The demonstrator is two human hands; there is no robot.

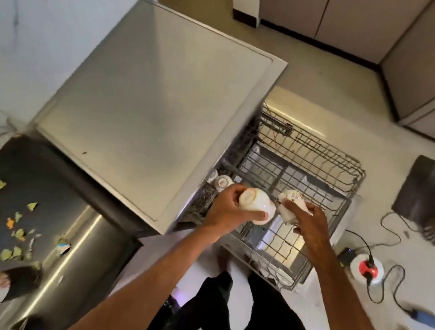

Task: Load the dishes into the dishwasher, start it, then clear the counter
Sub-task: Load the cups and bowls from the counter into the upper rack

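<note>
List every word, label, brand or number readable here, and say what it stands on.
No text can be read.
On the printed cup in the right hand: small coloured marks, too blurred to read.
On the plain cup in the left hand: no marks show.
On the torn scrap on the counter: blue print, too blurred.
On the socket reel: no legible label.

Floor items — dark mat [434, 193], red-and-white socket reel [367, 269], black cable [361, 239].
</note>
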